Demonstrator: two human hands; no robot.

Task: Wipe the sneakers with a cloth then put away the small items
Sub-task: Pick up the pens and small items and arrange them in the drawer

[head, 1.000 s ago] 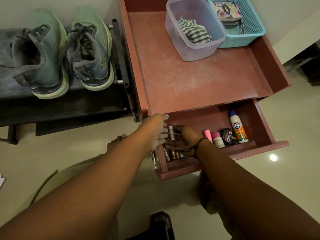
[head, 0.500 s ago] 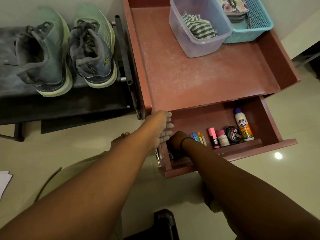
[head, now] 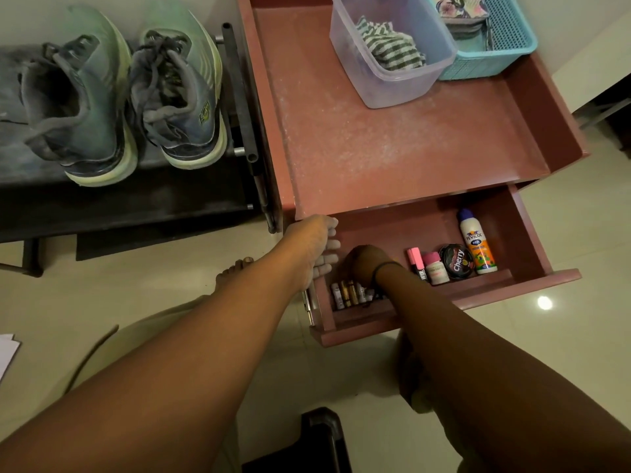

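Note:
Two grey-green sneakers [head: 78, 110] [head: 177, 97] stand side by side on a dark rack [head: 136, 206]. The striped cloth [head: 392, 46] lies in a clear tub [head: 392, 93] on the red table [head: 392, 148]. The table's drawer [head: 532, 276] is pulled out. My left hand [head: 314, 247] grips its left side wall. My right hand [head: 363, 262] is inside the drawer, just above several batteries [head: 348, 295] lined up at the front left; its fingers are hidden. A pink marker [head: 417, 262], small jar [head: 434, 269], Cherry polish tin [head: 457, 262] and Fevicol bottle [head: 476, 242] sit further right.
A teal basket [head: 495, 59] with folded fabric stands behind the tub. My bare foot [head: 235, 271] rests on the tiled floor left of the drawer. A black object [head: 317, 438] sits at the bottom edge and white paper [head: 6, 349] at the far left.
My right hand held a battery, dipped to the drawer's front left corner, and now sits above the row of batteries. My left hand has stayed on the drawer's side.

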